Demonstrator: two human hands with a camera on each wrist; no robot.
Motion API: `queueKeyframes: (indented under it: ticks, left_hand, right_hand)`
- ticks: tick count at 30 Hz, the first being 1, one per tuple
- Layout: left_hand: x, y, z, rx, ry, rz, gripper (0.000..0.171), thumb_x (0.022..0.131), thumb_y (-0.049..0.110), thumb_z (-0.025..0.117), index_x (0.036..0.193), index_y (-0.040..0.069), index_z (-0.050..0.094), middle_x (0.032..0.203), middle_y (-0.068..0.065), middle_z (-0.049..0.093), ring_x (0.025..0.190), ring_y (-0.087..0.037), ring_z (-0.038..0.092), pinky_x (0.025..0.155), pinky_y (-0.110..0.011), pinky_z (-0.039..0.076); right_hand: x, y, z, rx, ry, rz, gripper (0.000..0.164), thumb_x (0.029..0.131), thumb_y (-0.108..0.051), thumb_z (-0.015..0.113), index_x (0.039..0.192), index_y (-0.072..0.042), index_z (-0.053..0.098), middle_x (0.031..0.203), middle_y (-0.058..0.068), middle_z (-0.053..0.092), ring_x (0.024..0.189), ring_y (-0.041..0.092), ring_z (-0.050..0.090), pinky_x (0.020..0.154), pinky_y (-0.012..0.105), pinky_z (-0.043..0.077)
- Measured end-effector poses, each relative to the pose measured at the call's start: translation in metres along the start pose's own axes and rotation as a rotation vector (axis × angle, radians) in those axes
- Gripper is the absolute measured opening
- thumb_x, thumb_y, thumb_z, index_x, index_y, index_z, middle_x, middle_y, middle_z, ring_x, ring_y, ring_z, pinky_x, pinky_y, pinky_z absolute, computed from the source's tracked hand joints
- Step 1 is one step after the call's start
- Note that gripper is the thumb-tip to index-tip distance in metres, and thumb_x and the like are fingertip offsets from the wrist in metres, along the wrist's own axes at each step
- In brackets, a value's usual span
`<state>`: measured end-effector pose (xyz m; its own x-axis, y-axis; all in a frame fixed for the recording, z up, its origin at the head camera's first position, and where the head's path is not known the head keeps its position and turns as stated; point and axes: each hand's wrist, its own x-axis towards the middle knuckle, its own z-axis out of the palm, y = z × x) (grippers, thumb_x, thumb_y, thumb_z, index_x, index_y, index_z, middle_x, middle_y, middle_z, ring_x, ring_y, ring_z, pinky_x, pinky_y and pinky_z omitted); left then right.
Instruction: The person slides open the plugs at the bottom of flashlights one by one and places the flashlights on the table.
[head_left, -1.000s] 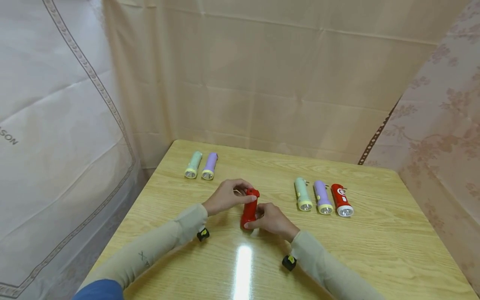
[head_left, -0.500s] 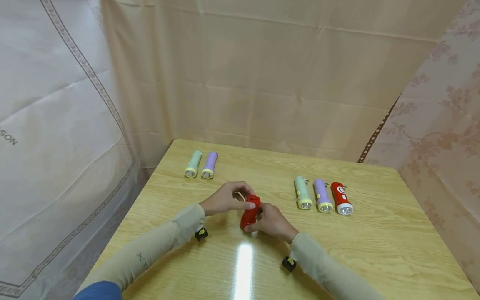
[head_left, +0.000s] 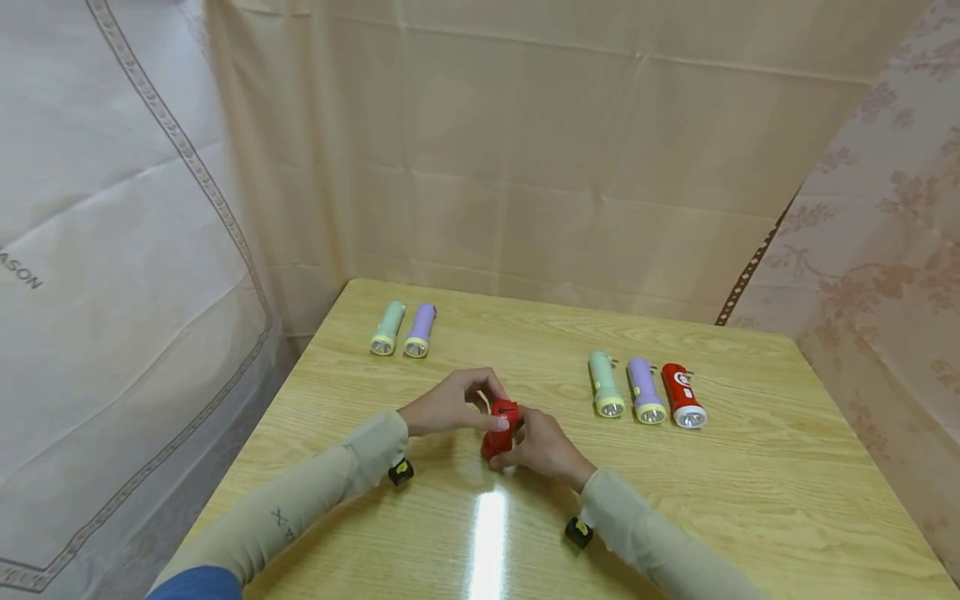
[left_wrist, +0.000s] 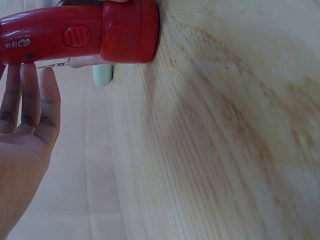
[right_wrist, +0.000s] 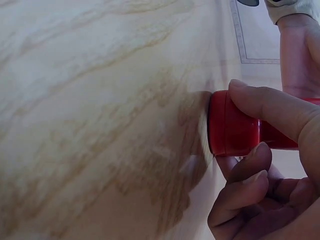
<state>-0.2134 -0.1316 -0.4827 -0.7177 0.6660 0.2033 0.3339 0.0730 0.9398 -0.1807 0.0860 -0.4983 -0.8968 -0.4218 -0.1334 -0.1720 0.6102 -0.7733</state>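
Note:
A red flashlight [head_left: 495, 443] stands lens-end down at the middle of the wooden table, its tail tipped toward me. My left hand [head_left: 453, 405] pinches the tail end between thumb and fingers. Low down, my right hand [head_left: 550, 447] grips the wide head with its thumb and curled fingers. In the left wrist view, the flashlight's body [left_wrist: 80, 37] shows a ribbed oval switch and white lettering, with the rim of its head right at the table. The head [right_wrist: 232, 127] appears in the right wrist view under my right thumb; the lens faces down and is hidden.
Green [head_left: 388, 327] and purple [head_left: 421, 330] flashlights lie at the back left of the table [head_left: 750, 500]. To the right, another green [head_left: 606, 385], a purple [head_left: 645, 392] and a red one with a white rim [head_left: 683, 395] lie in a row. Cloth hangs behind and at both sides.
The red flashlight's tail has tipped down toward me, and my left hand has come down with it. My right hand has stayed at the head; the other flashlights lie as before.

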Motion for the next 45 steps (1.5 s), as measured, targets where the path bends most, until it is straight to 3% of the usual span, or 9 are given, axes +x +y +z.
queueKeyframes:
  ticks: [7,14,23,34,45]
  left_hand:
    - [-0.0014,0.0010,0.0007,-0.001,-0.008,-0.001,0.028,0.089,0.022,0.083,0.111,0.014,0.067,0.110,-0.005,0.069,0.101,-0.026,0.063,0.089,-0.042,0.054]
    - [-0.0025,0.0023,0.0012,-0.006,-0.007,-0.003,0.027,0.090,0.019,0.082,0.111,0.014,0.066,0.111,-0.005,0.068,0.102,-0.026,0.063,0.090,-0.044,0.053]
    - [-0.0066,0.0040,-0.0020,-0.076,-0.004,-0.052,0.018,0.100,0.019,0.071,0.116,0.011,0.070,0.114,-0.007,0.070,0.107,-0.027,0.065,0.094,-0.042,0.056]
    - [-0.0055,0.0016,-0.0044,-0.143,-0.013,-0.082,0.020,0.101,0.020,0.070,0.116,0.008,0.070,0.116,-0.010,0.070,0.107,-0.027,0.066,0.096,-0.041,0.055]
    - [-0.0052,0.0028,-0.0067,-0.113,-0.021,-0.083,0.019,0.100,0.018,0.071,0.116,0.008,0.071,0.115,-0.008,0.071,0.109,-0.026,0.066,0.098,-0.040,0.054]
  right_hand:
    - [-0.0024,0.0016,0.0018,-0.040,0.040,-0.008,0.055,0.070,-0.025,0.097,0.117,-0.012,0.070,0.096,-0.003,0.067,0.086,0.020,0.057,0.071,0.034,0.049]
    - [-0.0070,-0.0017,-0.0043,-0.015,0.008,-0.051,0.036,0.080,-0.026,0.091,0.111,-0.018,0.074,0.098,-0.005,0.071,0.087,0.019,0.060,0.070,0.034,0.049]
    - [-0.0062,-0.0007,-0.0040,0.011,0.004,-0.042,0.040,0.078,-0.025,0.092,0.111,-0.011,0.074,0.098,0.002,0.071,0.082,0.018,0.061,0.068,0.034,0.048]
    - [-0.0044,0.0003,-0.0041,0.030,0.001,-0.025,0.043,0.076,-0.024,0.094,0.110,-0.009,0.073,0.096,0.001,0.070,0.078,0.018,0.058,0.066,0.033,0.046]
    - [-0.0029,0.0022,-0.0056,0.044,-0.011,0.019,0.046,0.076,-0.028,0.094,0.112,-0.011,0.073,0.097,-0.002,0.069,0.082,0.019,0.057,0.069,0.034,0.045]
